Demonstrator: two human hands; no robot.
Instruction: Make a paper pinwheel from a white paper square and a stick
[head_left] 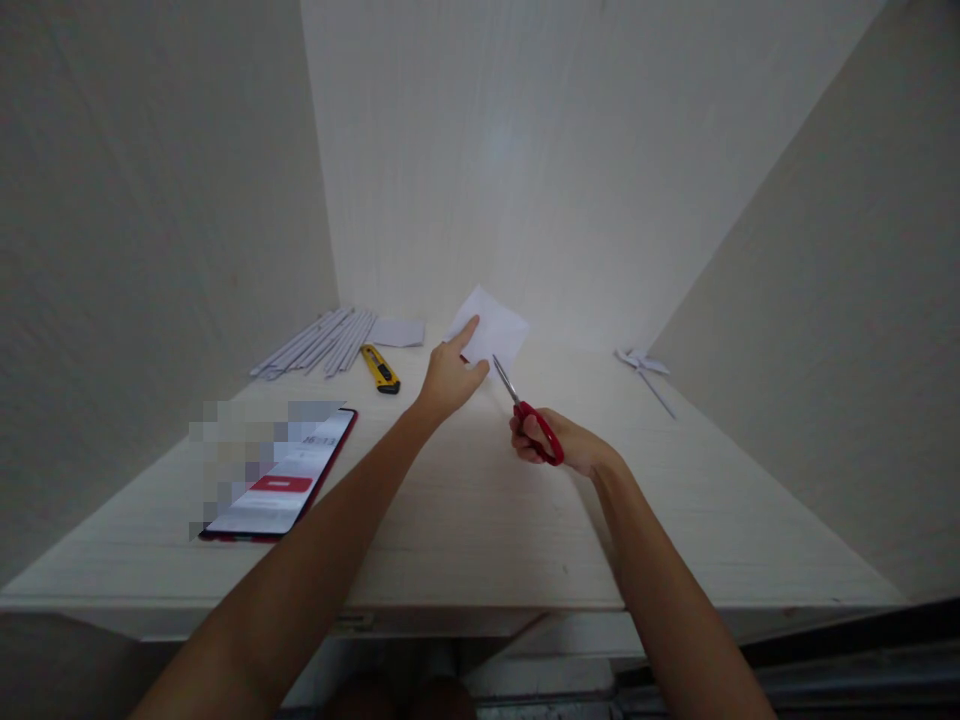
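Two bare forearms reach in from the bottom edge over a pale wooden desk set between light walls. Nearest on the desk's left side lies a smartphone with a red case, screen lit and facing up, part of it blurred out. Farther in, the right hand is closed around the red handles of a pair of scissors, whose metal blades are slightly parted and point away and to the left, toward the edge of a white sheet of paper. That paper sits near the middle of the desk, close to the back wall, one corner raised off the surface. The left hand grips the paper at its near left edge, index finger stretched along the sheet and thumb pinching from below, just beside the blade tips. Left of this hand lies a yellow utility knife, and beyond it a fan of narrow white paper strips with a small white paper piece next to them. Well apart on the right, near the wall, rest a few thin paper scraps.
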